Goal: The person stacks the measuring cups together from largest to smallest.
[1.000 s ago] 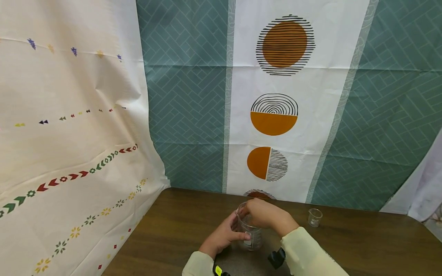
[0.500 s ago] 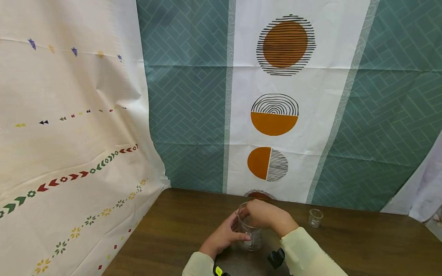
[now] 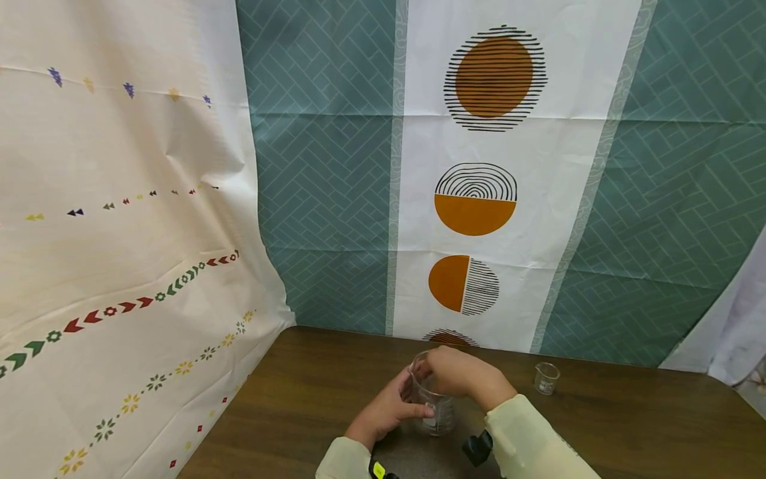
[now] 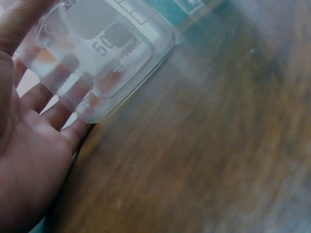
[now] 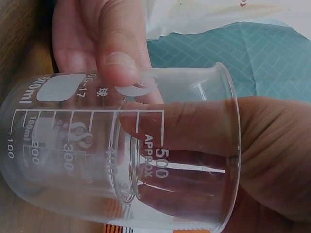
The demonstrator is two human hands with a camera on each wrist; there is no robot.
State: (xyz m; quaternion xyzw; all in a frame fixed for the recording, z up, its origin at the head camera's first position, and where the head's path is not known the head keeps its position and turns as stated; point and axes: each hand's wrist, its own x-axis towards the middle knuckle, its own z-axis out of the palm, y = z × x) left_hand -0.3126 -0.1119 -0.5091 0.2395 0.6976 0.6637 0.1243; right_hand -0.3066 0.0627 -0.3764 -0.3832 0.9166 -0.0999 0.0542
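Note:
A large clear glass beaker, marked 500 ml, stands on the brown table. My left hand grips its side, thumb on the front and fingers behind the glass, as the left wrist view also shows. My right hand reaches down through the open top. Inside the large beaker, the right wrist view shows a smaller glass beaker with its rim near the 400 mark. Thumb and fingers of the right hand pinch that rim through the mouth; part of the grip is blurred by the glass.
A small glass beaker stands apart on the table, to the right of the hands. A patterned teal and white cloth hangs behind the table. Cream printed fabric drapes along the left side.

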